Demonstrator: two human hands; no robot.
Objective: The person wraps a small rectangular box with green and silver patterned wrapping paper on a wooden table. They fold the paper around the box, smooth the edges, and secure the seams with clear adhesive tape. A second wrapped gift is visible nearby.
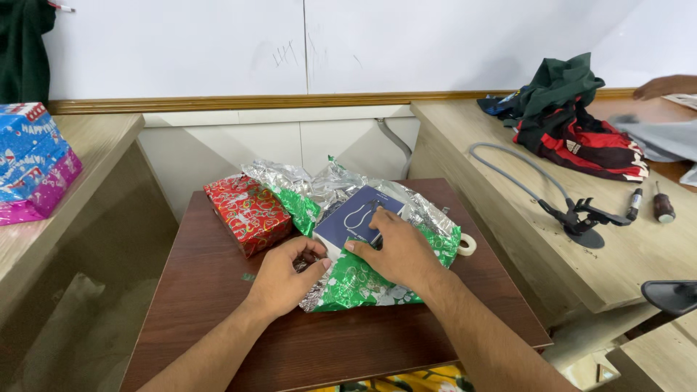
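A dark blue box (353, 215) sits on green wrapping paper (361, 279) mid-bench (218, 319). The left hand (284, 279) pinches the paper's edge; the right hand (396, 250) lies flat, fingers spread, pressing box and paper. The foil looks thin, crinkly and slippery, best held at its folded edges

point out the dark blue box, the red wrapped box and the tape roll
dark blue box (353, 215), head view, middle of its lid
red wrapped box (247, 212), head view, top face
tape roll (467, 245), head view, outer rim
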